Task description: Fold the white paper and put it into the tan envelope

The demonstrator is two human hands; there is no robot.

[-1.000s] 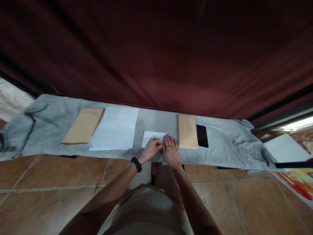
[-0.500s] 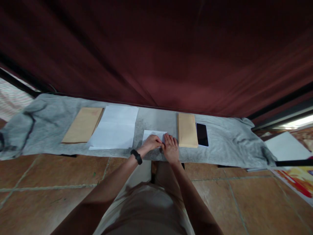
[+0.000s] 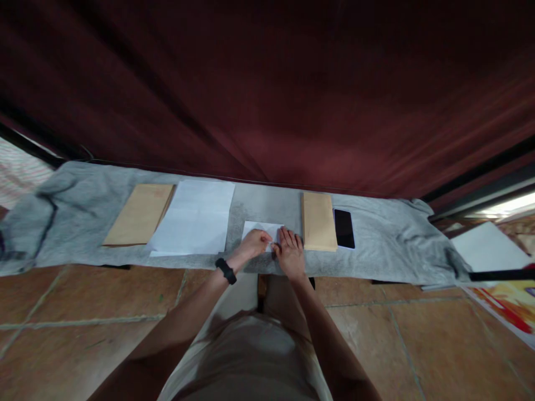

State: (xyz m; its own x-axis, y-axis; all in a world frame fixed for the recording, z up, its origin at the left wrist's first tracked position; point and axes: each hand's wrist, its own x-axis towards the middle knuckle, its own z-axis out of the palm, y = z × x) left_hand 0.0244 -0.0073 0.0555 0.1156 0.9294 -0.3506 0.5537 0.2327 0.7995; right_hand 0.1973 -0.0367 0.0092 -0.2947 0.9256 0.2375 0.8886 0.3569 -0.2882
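Note:
A small white piece of paper (image 3: 263,225), folded or cut to size, lies on the grey cloth before me, partly covered by my hands. My left hand (image 3: 254,244), with a black band on its wrist, is closed in a pinch over the paper. Something small and pale shows by its fingertips, too small to name. My right hand (image 3: 290,256) lies flat, fingers stretched out, across the paper's right end. To its right is a stack of brown envelopes (image 3: 318,221). Large white sheets (image 3: 194,217) lie left of my hands.
Grey cloth (image 3: 387,239) covers the long, narrow surface. A dark phone (image 3: 344,229) lies right of the envelopes. More brown envelopes (image 3: 140,214) lie at the left, beside the sheets. A dark red curtain (image 3: 267,111) hangs along the far edge. Tiled floor (image 3: 376,334) shows below.
My left hand has shifted slightly left, away from my right hand, with its fingers still pinched. The right hand stays flat on the paper. The view has moved a little.

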